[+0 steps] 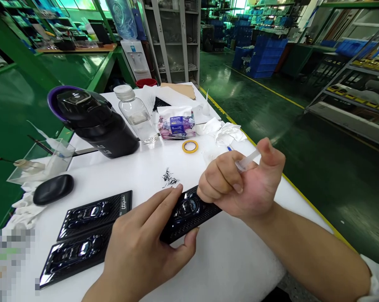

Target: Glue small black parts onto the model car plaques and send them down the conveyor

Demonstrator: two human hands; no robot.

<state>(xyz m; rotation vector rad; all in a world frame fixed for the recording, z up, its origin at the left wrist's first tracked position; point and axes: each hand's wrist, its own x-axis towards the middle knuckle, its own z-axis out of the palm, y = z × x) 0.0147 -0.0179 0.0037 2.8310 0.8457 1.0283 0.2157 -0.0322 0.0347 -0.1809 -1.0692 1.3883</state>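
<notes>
My left hand (145, 241) grips a long black panel (184, 214) with a glossy car shape on it, fingers laid along its top and thumb under its near edge. Curled into a pinch just above that panel's far end, my right hand (242, 184) holds a thin clear stick-like tool (249, 160) between thumb and fingers. Two more black panels (91, 214) (72, 256) lie side by side on the white table (233, 260) to the left. A small black scribble mark (169, 178) sits on the table beyond the held panel.
A black bottle with a purple lid (91, 119) lies on its side, next to a clear plastic bottle (135, 113), a wipes packet (176, 123), a yellow tape ring (189, 146), crumpled tissues (227, 132), a black oval case (53, 189) and a clear tray (41, 161). The table edge runs along a yellow floor line.
</notes>
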